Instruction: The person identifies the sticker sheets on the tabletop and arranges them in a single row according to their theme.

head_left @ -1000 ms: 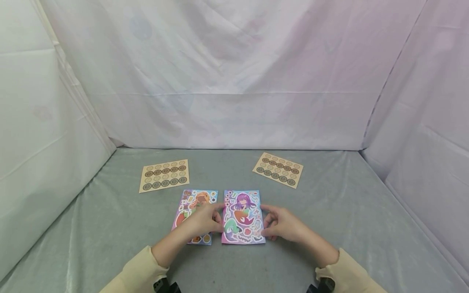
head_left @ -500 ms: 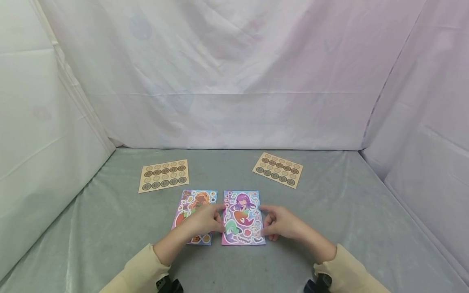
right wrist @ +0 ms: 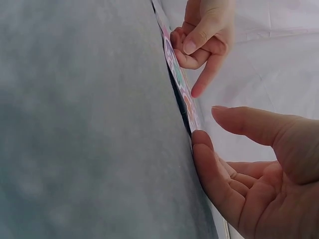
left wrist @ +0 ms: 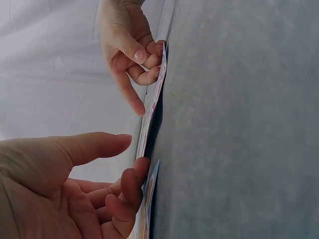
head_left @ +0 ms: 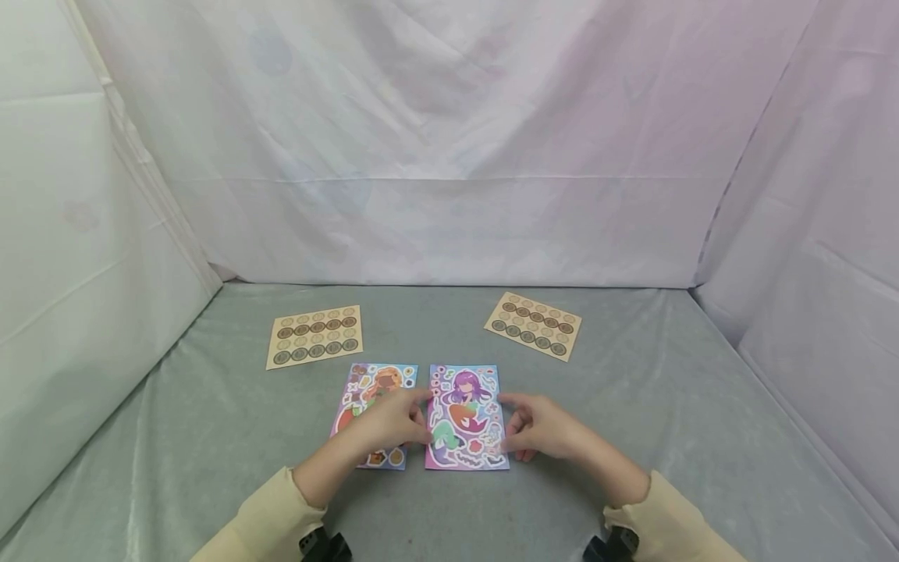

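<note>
A purple-haired mermaid sticker sheet (head_left: 465, 417) lies on the grey cloth between the two hands. My left hand (head_left: 389, 421) touches its left edge and covers part of a second mermaid sheet (head_left: 385, 381), which has an orange-haired figure. At the right edge, my right hand (head_left: 544, 428) touches the same purple-haired sheet. Both wrist views show the thumb held apart from the fingers, with the other fingers loosely bent. Seen edge-on in the left wrist view, the sheet (left wrist: 155, 102) runs between the hands, with a dark gap of shadow under its edge.
Two tan sheets of round coin-like stickers lie farther back: one tan sheet (head_left: 315, 337) at the left, another tan sheet (head_left: 534, 326) tilted at the right. White fabric walls (head_left: 449, 218) enclose the grey cloth surface (head_left: 667, 375) at the back and sides.
Hardly anything differs. Both hands stay at the edges of the purple-haired mermaid sheet, with only very slight shifts of the wrists.
</note>
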